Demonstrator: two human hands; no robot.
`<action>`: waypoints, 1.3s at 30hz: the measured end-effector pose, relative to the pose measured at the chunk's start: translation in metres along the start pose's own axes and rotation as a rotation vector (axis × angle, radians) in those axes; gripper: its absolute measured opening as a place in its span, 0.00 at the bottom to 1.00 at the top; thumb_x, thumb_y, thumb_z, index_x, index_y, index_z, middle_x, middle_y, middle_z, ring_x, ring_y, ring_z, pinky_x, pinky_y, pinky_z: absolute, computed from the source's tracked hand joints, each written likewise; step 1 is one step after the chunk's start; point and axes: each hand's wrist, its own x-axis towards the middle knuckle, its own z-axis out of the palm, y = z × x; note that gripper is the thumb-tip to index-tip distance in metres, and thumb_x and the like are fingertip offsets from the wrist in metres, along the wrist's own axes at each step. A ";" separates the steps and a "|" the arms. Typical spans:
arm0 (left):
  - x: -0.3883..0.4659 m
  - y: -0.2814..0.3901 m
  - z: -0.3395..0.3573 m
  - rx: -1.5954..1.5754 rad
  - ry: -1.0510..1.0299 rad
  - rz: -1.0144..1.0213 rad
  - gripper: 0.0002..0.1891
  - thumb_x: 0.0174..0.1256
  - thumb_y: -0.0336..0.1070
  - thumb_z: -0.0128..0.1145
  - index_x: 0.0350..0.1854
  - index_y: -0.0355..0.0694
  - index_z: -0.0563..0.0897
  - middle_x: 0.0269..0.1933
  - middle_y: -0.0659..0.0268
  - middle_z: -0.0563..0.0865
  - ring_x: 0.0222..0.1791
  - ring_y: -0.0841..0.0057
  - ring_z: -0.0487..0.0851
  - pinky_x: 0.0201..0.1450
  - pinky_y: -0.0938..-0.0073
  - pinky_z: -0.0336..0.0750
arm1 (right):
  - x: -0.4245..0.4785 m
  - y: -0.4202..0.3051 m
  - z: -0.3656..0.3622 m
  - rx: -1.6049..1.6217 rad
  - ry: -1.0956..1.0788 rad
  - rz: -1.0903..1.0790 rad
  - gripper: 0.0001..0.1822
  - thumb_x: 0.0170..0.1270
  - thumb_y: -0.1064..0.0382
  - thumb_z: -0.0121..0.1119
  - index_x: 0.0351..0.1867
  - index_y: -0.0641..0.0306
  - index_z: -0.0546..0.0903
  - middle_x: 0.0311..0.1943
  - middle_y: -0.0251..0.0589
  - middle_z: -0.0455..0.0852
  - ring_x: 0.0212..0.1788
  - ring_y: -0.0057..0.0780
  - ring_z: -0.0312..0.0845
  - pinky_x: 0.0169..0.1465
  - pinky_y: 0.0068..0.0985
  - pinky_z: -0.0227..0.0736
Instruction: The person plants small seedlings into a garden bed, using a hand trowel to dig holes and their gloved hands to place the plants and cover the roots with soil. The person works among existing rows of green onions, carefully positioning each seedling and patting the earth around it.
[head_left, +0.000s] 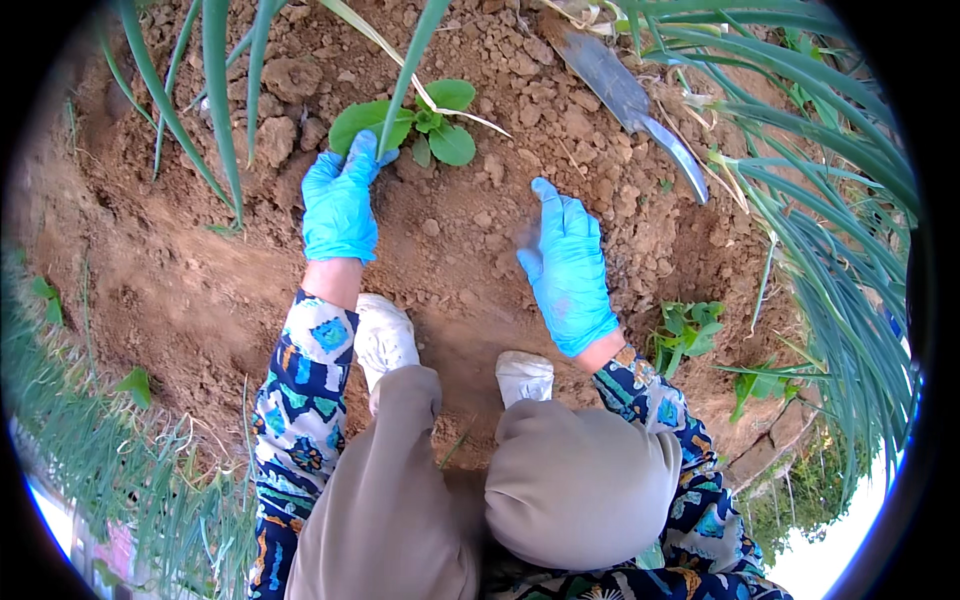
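Note:
My left hand, in a blue glove, is at the edge of a small broad-leaved green plant rooted in brown soil. Its fingertips meet the plant's left leaf, and the tip of a long onion leaf comes down at the same spot. Whether the fingers grip either leaf cannot be made out. My right hand, also gloved in blue, hovers low over the soil with thumb and fingers apart and nothing between them. Beyond it, a hand trowel lies on the ground, its curved metal handle pointing towards me.
Tall onion leaves arch in from the right, and more onion leaves hang at the upper left. Crumbly clods cover the soil bed. A low leafy weed grows beside my right sleeve. My white-covered feet stand below my hands.

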 end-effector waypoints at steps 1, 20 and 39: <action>0.000 0.000 0.000 0.000 0.000 0.008 0.16 0.64 0.34 0.60 0.51 0.32 0.78 0.46 0.58 0.84 0.43 0.66 0.85 0.50 0.71 0.79 | 0.004 -0.002 0.003 0.018 0.043 0.036 0.42 0.45 0.74 0.65 0.66 0.63 0.62 0.43 0.46 0.72 0.47 0.43 0.68 0.53 0.35 0.67; 0.000 -0.013 -0.001 0.476 0.004 0.376 0.14 0.64 0.36 0.61 0.48 0.33 0.81 0.42 0.67 0.86 0.40 0.81 0.81 0.47 0.79 0.74 | 0.072 -0.033 -0.057 0.133 -0.102 -0.017 0.33 0.52 0.69 0.64 0.62 0.61 0.68 0.50 0.53 0.75 0.50 0.50 0.74 0.52 0.35 0.71; -0.006 -0.011 0.011 0.019 0.081 -0.043 0.13 0.63 0.33 0.62 0.47 0.33 0.81 0.40 0.64 0.87 0.37 0.82 0.82 0.43 0.80 0.76 | 0.255 -0.108 -0.031 0.639 -0.134 -0.516 0.18 0.70 0.58 0.49 0.56 0.65 0.73 0.50 0.45 0.80 0.49 0.37 0.78 0.56 0.34 0.72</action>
